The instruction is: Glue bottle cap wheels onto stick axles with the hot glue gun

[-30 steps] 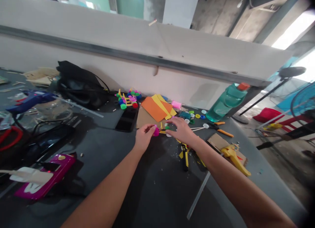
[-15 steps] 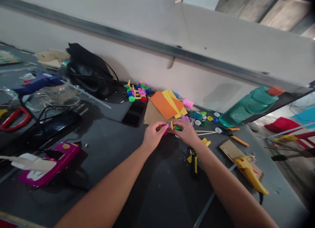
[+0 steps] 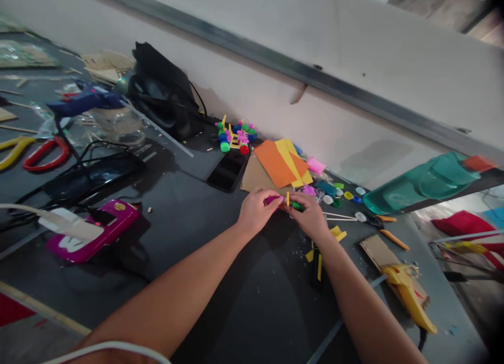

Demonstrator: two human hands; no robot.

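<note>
My left hand (image 3: 252,213) pinches a small purple cap (image 3: 271,200) between thumb and fingers. Close beside it, my right hand (image 3: 312,215) is closed around a green cap (image 3: 297,205). A short yellow stick (image 3: 287,198) stands up between the two hands, and these pieces seem to be parts of one small assembly, mostly covered by my fingers. Beyond the hands lie orange paper (image 3: 277,163) and yellow paper strips (image 3: 293,159) on brown cardboard (image 3: 252,176). Small toy cars (image 3: 236,136) made of coloured caps and yellow sticks stand behind a black phone (image 3: 227,171).
Loose caps (image 3: 348,195) and a teal bottle (image 3: 423,181) lie at right. Nearer are orange-handled pliers (image 3: 395,239), a black-and-yellow cutter (image 3: 316,268) and a yellow glue gun (image 3: 409,296). At left are a magenta power strip (image 3: 94,233), a blue glue gun (image 3: 86,99) and a black bag (image 3: 165,94).
The view has tilted and swung left, so the scene sits further right. My left fingers have shifted over the purple cap, while both hands stay close together.
</note>
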